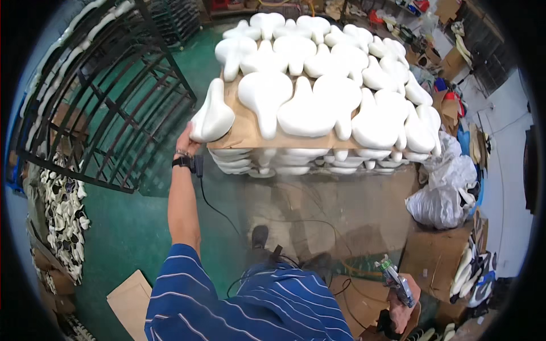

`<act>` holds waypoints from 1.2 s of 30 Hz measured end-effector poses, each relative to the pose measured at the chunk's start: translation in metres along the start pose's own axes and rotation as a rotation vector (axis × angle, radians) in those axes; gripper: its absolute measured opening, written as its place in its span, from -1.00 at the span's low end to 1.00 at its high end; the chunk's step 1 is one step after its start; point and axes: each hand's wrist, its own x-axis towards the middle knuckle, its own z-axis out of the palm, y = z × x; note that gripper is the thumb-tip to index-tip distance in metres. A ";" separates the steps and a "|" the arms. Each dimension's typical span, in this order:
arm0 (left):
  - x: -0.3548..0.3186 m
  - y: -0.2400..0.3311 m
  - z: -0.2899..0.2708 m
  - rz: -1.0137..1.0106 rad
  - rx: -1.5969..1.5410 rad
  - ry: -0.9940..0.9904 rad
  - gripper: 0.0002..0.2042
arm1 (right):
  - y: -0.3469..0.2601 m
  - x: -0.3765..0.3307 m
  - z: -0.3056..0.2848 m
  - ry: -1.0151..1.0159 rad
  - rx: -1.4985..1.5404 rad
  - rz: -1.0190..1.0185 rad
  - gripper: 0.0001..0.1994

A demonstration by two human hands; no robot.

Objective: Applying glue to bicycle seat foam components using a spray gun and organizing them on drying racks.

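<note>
Many white bicycle saddle shapes (265, 94) lie in rows on a sheet of brown cardboard (230, 94), on top of a stack with more layers below. At the stack's near left corner, my left hand (186, 140) grips the wide end of one white bicycle saddle (213, 116), which lies tilted on the cardboard; some of my fingers are hidden by it. Low on the right, away from the stack, my right hand (402, 310) is closed around a silver spray gun (396, 279) with a green part near its top. A strapped black device (193, 165) sits on my left wrist.
A black metal rack (108, 108) stands left of the stack. White plastic sacks (443, 187) and a cardboard box (435, 261) are at the right. Cables (219, 210) trail over the green floor. Flat cardboard (131, 301) and a heap of pale pieces (62, 219) lie at the left.
</note>
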 end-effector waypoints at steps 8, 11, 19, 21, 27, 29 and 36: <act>-0.043 0.000 0.038 0.192 0.085 0.180 -0.47 | -0.122 0.003 0.052 -0.075 -0.153 0.240 -0.89; -0.061 -0.005 0.077 0.307 0.316 0.275 -0.40 | -0.114 0.002 0.062 -0.060 -0.130 0.060 -0.88; -0.060 0.007 0.084 0.280 1.114 0.356 -0.07 | -0.117 0.012 0.070 -0.199 0.138 -0.165 -0.79; -0.081 0.021 0.087 0.360 1.224 0.400 -0.03 | -0.130 0.006 0.076 -0.144 0.101 -0.162 -0.78; -0.237 0.000 0.154 0.372 0.794 -0.478 -0.43 | -0.226 0.008 0.094 0.018 0.337 0.062 -0.69; -0.272 -0.025 0.169 0.402 0.642 -1.015 -0.14 | -0.265 0.014 0.112 0.129 0.531 0.179 -0.59; -0.352 -0.071 0.196 -0.452 0.066 -1.840 -0.24 | -0.382 0.061 0.143 0.456 0.405 -0.330 -0.57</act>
